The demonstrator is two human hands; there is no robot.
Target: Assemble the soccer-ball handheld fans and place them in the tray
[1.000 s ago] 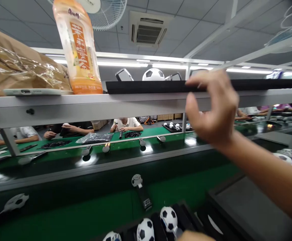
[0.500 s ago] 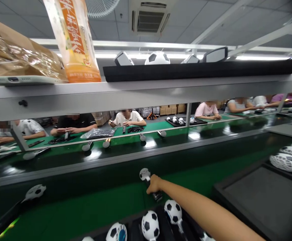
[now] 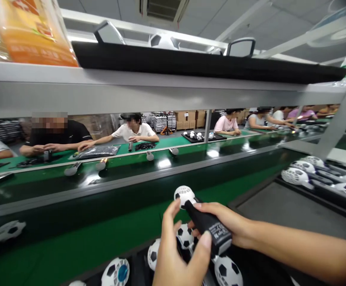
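Observation:
A device with a white-and-black football-patterned head (image 3: 184, 196) and a black handle (image 3: 210, 228) is held up above the near tray. My right hand (image 3: 225, 218) grips the handle from the right, its thumb on top. My left hand (image 3: 181, 248) is at the device's near left side, thumb and fingers spread around it; whether it touches the handle is unclear. Below both hands, several football-patterned pieces (image 3: 228, 271) lie in the black tray, one with a blue disc (image 3: 123, 273).
Another football-headed device (image 3: 9, 231) lies on the green belt (image 3: 72, 242) at left. A black tray (image 3: 262, 202) with several white pieces (image 3: 296, 176) stands at right. A shelf (image 3: 161, 95) crosses above. Several people sit across the line.
My right hand has lifted the device off the belt and brought it nearer. My left hand has come into view beside it. The view has shifted to the right.

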